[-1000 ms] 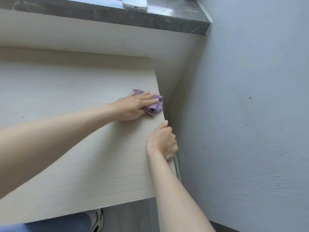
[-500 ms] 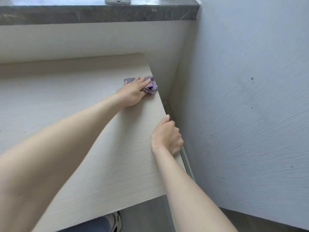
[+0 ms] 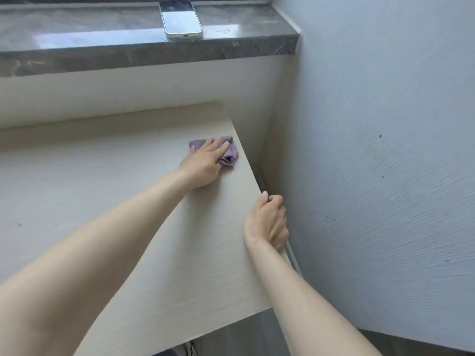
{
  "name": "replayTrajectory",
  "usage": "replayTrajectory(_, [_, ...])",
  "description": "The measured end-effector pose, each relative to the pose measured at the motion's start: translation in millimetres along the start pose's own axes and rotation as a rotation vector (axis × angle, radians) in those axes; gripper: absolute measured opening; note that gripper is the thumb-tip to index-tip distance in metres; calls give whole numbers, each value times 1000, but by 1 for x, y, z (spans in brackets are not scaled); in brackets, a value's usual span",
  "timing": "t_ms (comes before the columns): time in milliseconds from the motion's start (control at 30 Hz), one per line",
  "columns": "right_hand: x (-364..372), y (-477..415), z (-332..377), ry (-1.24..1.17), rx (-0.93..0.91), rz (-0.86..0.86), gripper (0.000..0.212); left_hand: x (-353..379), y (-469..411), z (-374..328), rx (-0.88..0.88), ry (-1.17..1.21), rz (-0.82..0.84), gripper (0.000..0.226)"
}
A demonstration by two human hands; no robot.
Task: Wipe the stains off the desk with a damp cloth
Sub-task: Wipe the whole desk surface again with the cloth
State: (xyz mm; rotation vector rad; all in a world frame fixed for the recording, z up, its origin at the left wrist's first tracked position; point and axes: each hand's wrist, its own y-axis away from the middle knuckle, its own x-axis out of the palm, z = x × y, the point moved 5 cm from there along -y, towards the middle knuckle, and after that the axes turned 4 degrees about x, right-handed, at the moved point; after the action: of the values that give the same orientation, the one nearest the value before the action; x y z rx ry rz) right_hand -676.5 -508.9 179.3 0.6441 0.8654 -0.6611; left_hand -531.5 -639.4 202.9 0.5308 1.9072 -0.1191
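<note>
A pale wood-grain desk (image 3: 102, 191) fills the left and middle of the head view. A crumpled purple cloth (image 3: 232, 153) lies near the desk's far right corner. My left hand (image 3: 203, 165) presses flat on the cloth with its fingers stretched out over it, hiding most of it. My right hand (image 3: 267, 222) grips the desk's right edge, thumb on top and fingers curled down over the side. A small dark speck (image 3: 19, 224) shows on the desk at the far left.
A white phone (image 3: 181, 19) lies on the grey marble windowsill (image 3: 77, 34) above the desk's back. A textured grey-blue wall (image 3: 385, 150) stands close along the desk's right side, with a narrow gap between. A shoe (image 3: 190, 349) shows below the front edge.
My left hand has slid the cloth along the right edge away from me, toward the far corner. My right hand has kept its hold on the desk's edge.
</note>
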Motion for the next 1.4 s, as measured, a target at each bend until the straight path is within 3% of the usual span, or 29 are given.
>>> replayTrajectory(67, [-2,1,4,-19,-2,-11,37,4,15,5,85,-18,72,52])
replayTrajectory(100, [-3,1,12,21,-92,-52,35,2,18,11,101,-21,83,51])
replayTrajectory(200, [-4,8,52,161,-586,-164,39,-2,13,19,59,-3,55,51])
replayTrajectory(300, [19,10,73,309,-788,90,58,-3,3,15,4,14,-2,52])
replayTrajectory(367, [32,12,68,385,-788,133,67,-5,-1,15,-3,17,-20,52])
replayTrajectory(500, [39,15,64,376,-786,34,84,0,3,12,93,-36,-19,52])
replayTrajectory(633, [40,16,68,313,-785,-5,80,-4,-6,32,186,-72,20,51])
replayTrajectory(800, [38,17,68,291,-791,-16,75,-14,-47,23,-13,-26,-106,52])
replayTrajectory(967, [39,17,68,281,-799,-100,69,3,-25,17,238,-119,-75,52])
replayTrajectory(1033, [42,15,67,292,-800,-96,69,-8,-37,32,169,-87,-35,53])
replayTrajectory(1133, [42,16,67,312,-798,-113,67,-17,-52,31,-17,-41,-132,54])
replayTrajectory(1200, [42,16,68,314,-776,-138,64,-12,-49,15,10,-46,-132,56])
replayTrajectory(1300, [40,16,70,311,-783,-180,62,-4,-34,18,191,-138,-80,59])
replayTrajectory(1400, [41,16,69,310,-773,-189,61,-22,-47,42,75,-147,-143,59])
